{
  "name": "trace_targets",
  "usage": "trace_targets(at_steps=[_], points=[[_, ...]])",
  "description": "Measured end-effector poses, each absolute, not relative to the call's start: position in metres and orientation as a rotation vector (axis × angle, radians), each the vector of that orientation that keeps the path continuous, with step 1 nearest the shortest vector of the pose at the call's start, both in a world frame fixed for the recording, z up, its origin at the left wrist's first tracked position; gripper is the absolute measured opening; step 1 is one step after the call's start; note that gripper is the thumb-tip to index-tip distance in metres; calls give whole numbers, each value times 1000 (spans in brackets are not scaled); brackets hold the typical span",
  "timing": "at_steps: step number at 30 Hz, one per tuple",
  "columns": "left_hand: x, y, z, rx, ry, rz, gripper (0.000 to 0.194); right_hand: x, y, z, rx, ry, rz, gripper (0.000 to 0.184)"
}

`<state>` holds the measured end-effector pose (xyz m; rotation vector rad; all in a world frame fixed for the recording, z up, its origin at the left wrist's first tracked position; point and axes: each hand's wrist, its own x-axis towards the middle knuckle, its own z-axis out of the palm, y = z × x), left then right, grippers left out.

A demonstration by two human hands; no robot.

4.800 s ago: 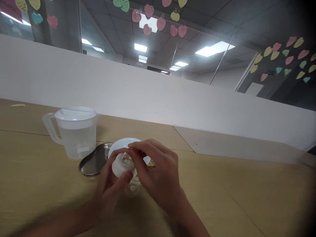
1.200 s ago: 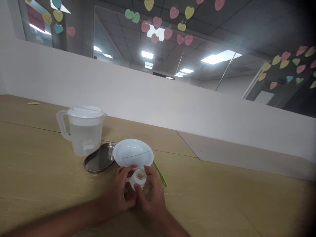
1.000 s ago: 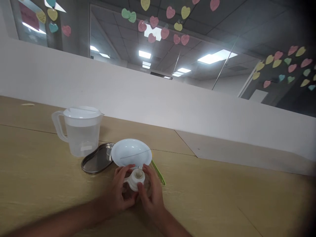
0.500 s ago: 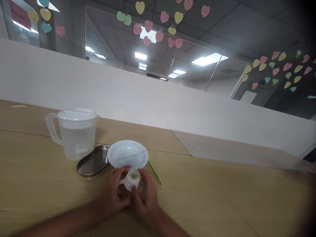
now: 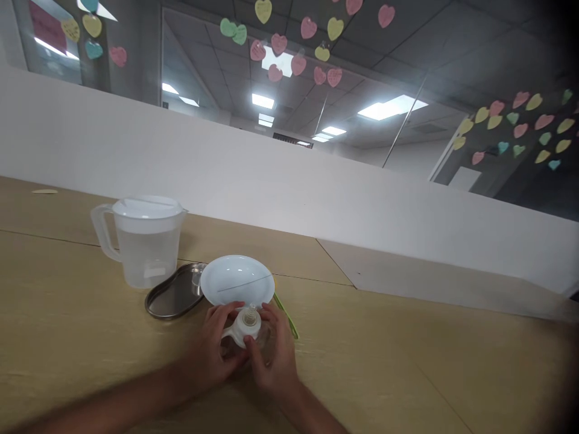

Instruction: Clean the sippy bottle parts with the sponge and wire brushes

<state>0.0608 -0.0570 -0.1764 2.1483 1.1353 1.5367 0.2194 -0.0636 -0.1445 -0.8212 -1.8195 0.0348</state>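
A baby bottle [image 5: 245, 330] with a white collar, a side handle and a clear teat stands between my hands at the near side of the bowl. Its clear body is mostly hidden by my fingers. My left hand [image 5: 219, 340] is curled around the left side, by the handle. On the right, the fingers of my right hand [image 5: 275, 352] wrap the bottle, the thumb pressing the front of the collar. Just beyond my fingertips sits a white bowl [image 5: 237, 274] with a thin wire-like line across it.
A lidded plastic pitcher [image 5: 149, 247] holding clear liquid stands at the left. Between it and the bowl lies a kidney-shaped metal tray [image 5: 174, 295] with a small clear item at its far end. A green-handled tool [image 5: 286, 314] lies right of the bowl. A low white wall [image 5: 271, 181] rises behind.
Earlier my right hand pinched near the teat above the collar while my left hand held the collar. Now both hands are lower, around the bottle. Over the last second they have hardly moved.
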Motion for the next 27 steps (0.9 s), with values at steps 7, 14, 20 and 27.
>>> trace_targets(at_steps=[7,14,20,27], points=[[49,-55,-176,2198,1003,1728,71,217,-65,-145,-825,-1839,-56,44],[-5,12,-152,1740,1646,1962,38,216,-64,-144,-791,-1906,-175,40],[-39,50,-151,2135,1618,1243,37,215,-64,-144,-761,-1938,-142,39],[-41,54,-152,2131,1564,1196,44,216,-62,-145,-751,-1962,-174,40]])
